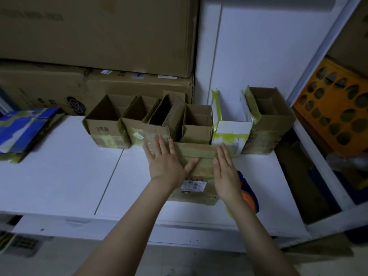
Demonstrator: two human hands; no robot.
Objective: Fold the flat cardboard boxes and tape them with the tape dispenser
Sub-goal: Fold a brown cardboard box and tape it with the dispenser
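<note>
pressing flat cardboard box (pixel 199 156) on white table (pixel 59 176): left hand (pixel 165 162), right hand (pixel 226 172), fingers straight, palms down.

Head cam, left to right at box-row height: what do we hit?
blue flattened box → labelled brown box → divided brown box → white box with yellow-green tape → rightmost brown box → orange crate

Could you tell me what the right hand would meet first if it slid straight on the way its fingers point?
Probably the white box with yellow-green tape, standing just beyond the right hand in the row; depth is hard to judge.
</note>
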